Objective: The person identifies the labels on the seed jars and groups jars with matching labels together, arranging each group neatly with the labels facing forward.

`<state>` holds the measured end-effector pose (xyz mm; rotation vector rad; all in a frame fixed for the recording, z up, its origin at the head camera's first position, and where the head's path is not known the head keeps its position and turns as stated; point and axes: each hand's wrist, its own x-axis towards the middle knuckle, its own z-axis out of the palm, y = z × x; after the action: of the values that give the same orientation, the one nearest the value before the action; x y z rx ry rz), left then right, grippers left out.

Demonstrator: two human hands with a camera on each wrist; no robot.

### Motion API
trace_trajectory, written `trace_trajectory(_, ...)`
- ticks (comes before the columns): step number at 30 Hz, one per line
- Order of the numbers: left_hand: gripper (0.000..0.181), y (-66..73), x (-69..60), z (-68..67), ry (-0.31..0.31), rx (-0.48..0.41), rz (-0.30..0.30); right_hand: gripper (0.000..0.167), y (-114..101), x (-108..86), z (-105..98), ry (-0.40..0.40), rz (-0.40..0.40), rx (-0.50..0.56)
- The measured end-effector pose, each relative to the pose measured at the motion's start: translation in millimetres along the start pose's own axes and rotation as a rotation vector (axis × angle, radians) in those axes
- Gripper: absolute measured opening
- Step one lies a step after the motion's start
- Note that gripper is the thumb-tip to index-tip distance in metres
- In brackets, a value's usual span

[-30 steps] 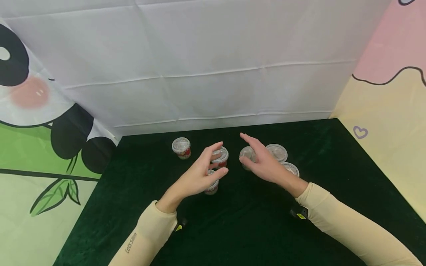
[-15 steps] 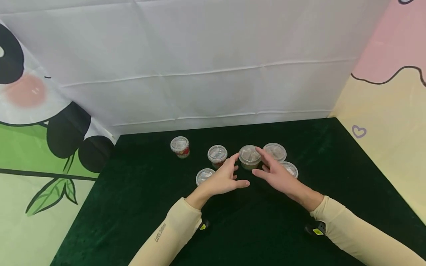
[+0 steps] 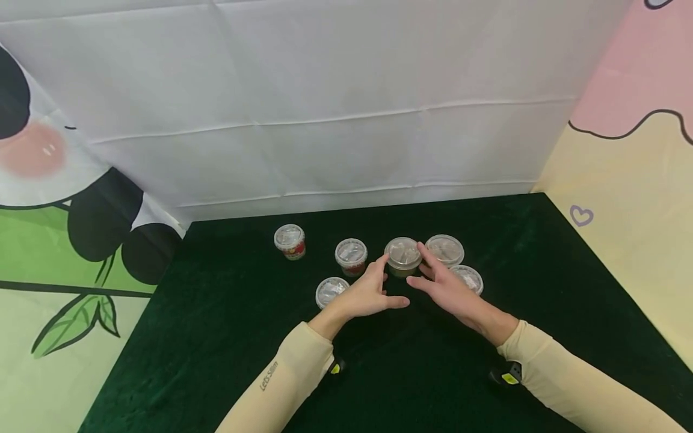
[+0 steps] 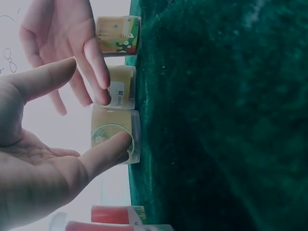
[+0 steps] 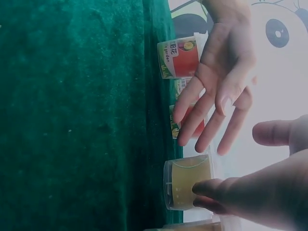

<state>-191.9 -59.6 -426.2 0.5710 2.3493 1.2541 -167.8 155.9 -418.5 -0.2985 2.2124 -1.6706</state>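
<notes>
Both hands are open, fingers loosely extended and gripping nothing: the left hand [image 3: 368, 293] and the right hand [image 3: 448, 293] flank a lidded yellow cup [image 3: 403, 255] standing upright on the green cloth [image 3: 206, 343]. Whether any fingertip touches it, I cannot tell. Two more yellow cups [image 3: 446, 249] stand just right of it; three red cups [image 3: 351, 257] stand apart to its left, the nearest partly behind the left hand.
</notes>
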Motion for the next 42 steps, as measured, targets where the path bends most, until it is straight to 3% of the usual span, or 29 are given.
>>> trace_trajectory(8,0.105,0.1,0.7,3.2,0.015,0.001,0.012,0.079,0,17.3,2,0.037,0.033,0.096)
trace_trajectory(14,0.11,-2.5,6.0,5.9,0.063,-0.02,0.004,0.075,-1,23.2,5,0.057,0.046,0.114)
trace_trajectory(21,0.109,1.3,0.4,10.1,0.155,0.1,0.017,0.069,-6,27.7,10,0.052,-0.031,0.152)
trace_trajectory(24,0.107,5.1,-3.4,8.8,0.225,0.113,0.055,0.067,-12,24.3,11,0.076,-0.091,0.134)
trace_trajectory(29,0.095,18.5,-9.6,-1.3,0.357,0.107,0.172,0.067,-29,15.5,10,0.115,-0.233,0.169)
trace_trajectory(34,0.075,27.3,-14.0,-16.6,0.47,0.015,0.317,0.067,-47,11.4,12,0.163,-0.36,0.141)
trace_trajectory(37,0.07,30.9,-17.6,-24.4,0.501,-0.048,0.368,0.066,-55,11.3,13,0.203,-0.42,0.068)
trace_trajectory(42,0.066,36.4,-25.8,-33.0,0.485,-0.111,0.409,0.061,-66,10.4,12,0.235,-0.498,0.01)
